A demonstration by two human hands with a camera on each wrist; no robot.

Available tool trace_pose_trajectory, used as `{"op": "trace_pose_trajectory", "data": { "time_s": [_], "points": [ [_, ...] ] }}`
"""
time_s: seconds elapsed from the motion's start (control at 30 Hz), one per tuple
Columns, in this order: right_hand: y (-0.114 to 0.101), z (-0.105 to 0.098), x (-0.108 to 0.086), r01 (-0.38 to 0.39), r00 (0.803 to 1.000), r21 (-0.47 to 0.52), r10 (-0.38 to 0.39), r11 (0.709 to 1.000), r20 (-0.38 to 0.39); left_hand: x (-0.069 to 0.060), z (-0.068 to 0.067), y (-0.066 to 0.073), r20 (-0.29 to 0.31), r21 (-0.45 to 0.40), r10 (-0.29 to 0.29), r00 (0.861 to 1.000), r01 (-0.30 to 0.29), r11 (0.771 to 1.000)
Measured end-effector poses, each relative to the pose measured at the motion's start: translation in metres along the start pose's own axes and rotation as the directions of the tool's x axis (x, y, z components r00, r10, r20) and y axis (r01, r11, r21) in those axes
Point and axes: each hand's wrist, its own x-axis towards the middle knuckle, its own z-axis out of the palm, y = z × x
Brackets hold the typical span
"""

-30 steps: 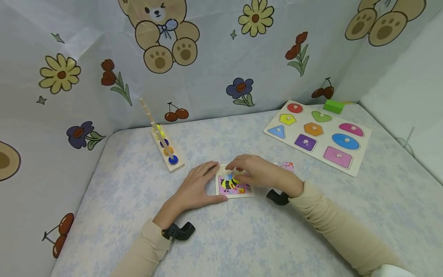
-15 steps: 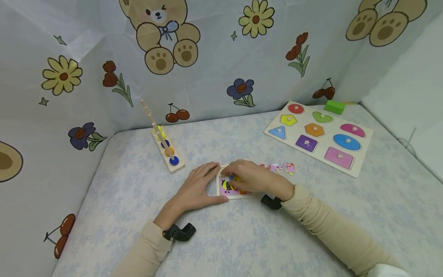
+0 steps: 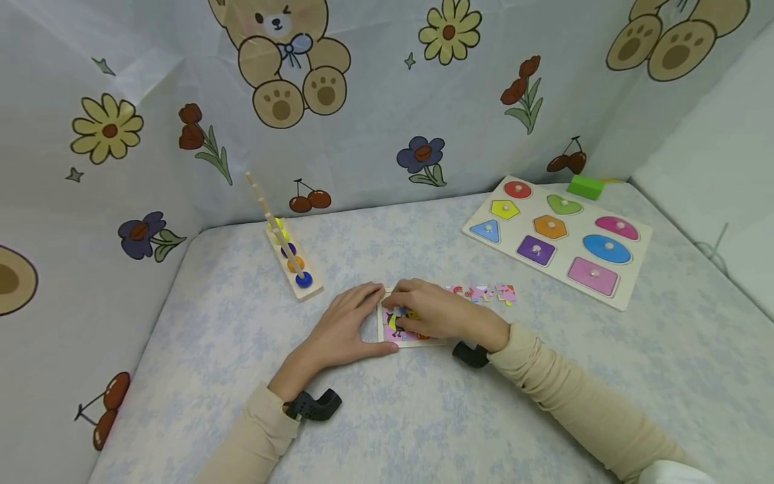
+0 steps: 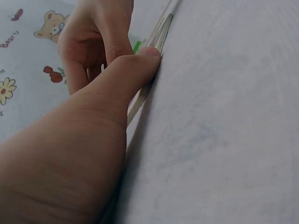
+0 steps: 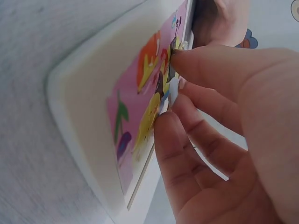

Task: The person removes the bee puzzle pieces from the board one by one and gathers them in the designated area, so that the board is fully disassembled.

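Note:
A small wooden jigsaw board (image 3: 380,331) lies flat on the table, its pink picture showing a yellow-and-black bee (image 5: 148,114). My left hand (image 3: 347,327) rests against its left side, fingers extended at the upper corner and thumb along the near edge. The left wrist view shows that thumb (image 4: 140,63) pressing on the board's edge. Over the upper part of the picture, my right hand (image 3: 431,309) bends its fingers downward. Between its thumb and fingertips is a small puzzle piece with a pale blue-white edge (image 5: 174,88), mostly hidden by the fingers.
Loose pink puzzle pieces (image 3: 506,293) lie in a row behind the right hand. A wooden peg stacker (image 3: 310,292) with coloured discs stands at back left. At back right lie a knobbed shape board (image 3: 568,243) and a green block (image 3: 585,187).
My right hand has moved slightly left and down over the board, uncovering more of the loose pieces behind it. The left hand stays in place.

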Motion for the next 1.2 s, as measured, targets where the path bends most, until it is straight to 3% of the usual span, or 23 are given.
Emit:
{"op": "trace_pose_trajectory", "data": {
  "time_s": [0.57,1.2],
  "points": [
    [0.0044,-0.0001,0.0004,-0.019,1.000,0.038,0.019,0.999,0.017,0.0017,-0.0019,0.0002,0.006,-0.005,0.006,1.000,-0.006,1.000],
    [0.0084,-0.0002,0.0000,0.026,1.000,0.063,-0.026,0.998,-0.002,0.0012,-0.0018,0.0009,0.013,-0.002,-0.006,1.000,0.006,1.000]
  ]
}}
